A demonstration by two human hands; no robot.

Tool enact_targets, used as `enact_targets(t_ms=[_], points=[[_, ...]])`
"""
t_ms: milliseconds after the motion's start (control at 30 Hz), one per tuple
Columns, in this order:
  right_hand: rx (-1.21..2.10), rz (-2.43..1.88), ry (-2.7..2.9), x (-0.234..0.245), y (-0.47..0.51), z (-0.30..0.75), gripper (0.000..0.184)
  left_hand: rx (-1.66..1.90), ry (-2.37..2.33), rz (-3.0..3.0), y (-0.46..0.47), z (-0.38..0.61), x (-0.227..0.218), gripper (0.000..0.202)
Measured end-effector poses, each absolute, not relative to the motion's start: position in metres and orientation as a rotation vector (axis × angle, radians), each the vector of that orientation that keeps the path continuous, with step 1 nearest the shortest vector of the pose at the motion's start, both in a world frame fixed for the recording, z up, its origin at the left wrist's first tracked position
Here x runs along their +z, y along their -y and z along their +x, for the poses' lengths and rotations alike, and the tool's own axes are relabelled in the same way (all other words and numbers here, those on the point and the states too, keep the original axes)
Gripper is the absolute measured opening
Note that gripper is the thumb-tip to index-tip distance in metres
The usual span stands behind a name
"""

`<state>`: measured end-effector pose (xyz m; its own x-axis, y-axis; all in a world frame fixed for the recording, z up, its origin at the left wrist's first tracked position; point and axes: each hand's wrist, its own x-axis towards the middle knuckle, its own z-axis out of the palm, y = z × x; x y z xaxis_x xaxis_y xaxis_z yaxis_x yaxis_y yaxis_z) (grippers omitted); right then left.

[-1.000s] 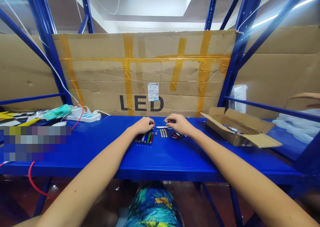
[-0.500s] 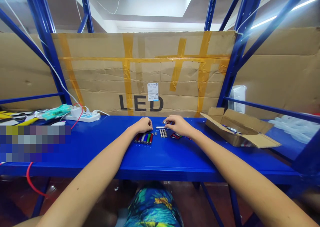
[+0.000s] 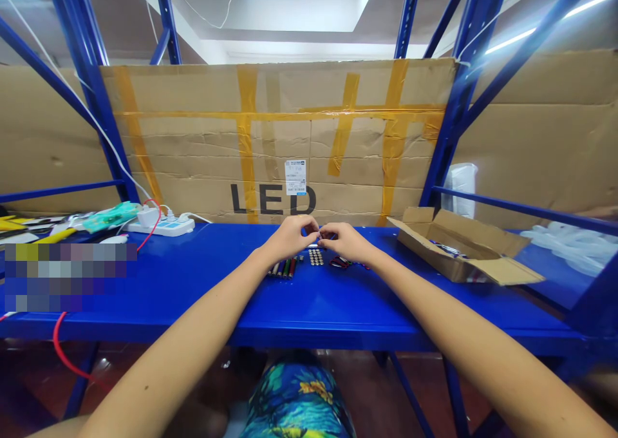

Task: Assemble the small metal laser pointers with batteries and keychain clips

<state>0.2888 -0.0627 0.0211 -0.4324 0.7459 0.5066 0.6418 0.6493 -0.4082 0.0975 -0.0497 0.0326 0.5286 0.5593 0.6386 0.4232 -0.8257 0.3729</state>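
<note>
My left hand [image 3: 295,235] and my right hand [image 3: 344,239] meet fingertip to fingertip above the far part of the blue table. Both are closed in a pinch, and whatever lies between the fingertips is too small and covered to make out. Just below them, small round silver pieces like button cells [image 3: 315,257] sit in neat rows. A row of slim coloured metal tubes [image 3: 286,268] lies under my left wrist, partly covered by it. Beneath my right hand is a small pile of dark and red pieces [image 3: 340,263]. A silvery tube [image 3: 313,246] shows partly behind the fingers.
An opened cardboard box [image 3: 454,257] with small shiny items stands on the right of the blue table [image 3: 318,312]. At the left are a white power strip [image 3: 167,224] and a heap of packets [image 3: 109,218]. A large cardboard sheet [image 3: 203,148] closes off the back.
My left hand has moved right, from above the coloured tubes to my right hand's fingertips. My right hand has stayed nearly in place; the small silver piece at its fingertips is now hidden.
</note>
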Motion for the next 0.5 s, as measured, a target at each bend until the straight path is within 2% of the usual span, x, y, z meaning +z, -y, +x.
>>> enact_targets(t_ms=[300,500], points=[[0.268,-1.006,2.134,0.018,0.057,0.291,0.014,1.139,-0.770,2.801,0.055,0.094,0.035,0.013],[0.233,-1.078,2.100,0.016,0.053,0.293,0.017,1.047,-0.978,2.829,0.047,0.086,0.034,0.018]])
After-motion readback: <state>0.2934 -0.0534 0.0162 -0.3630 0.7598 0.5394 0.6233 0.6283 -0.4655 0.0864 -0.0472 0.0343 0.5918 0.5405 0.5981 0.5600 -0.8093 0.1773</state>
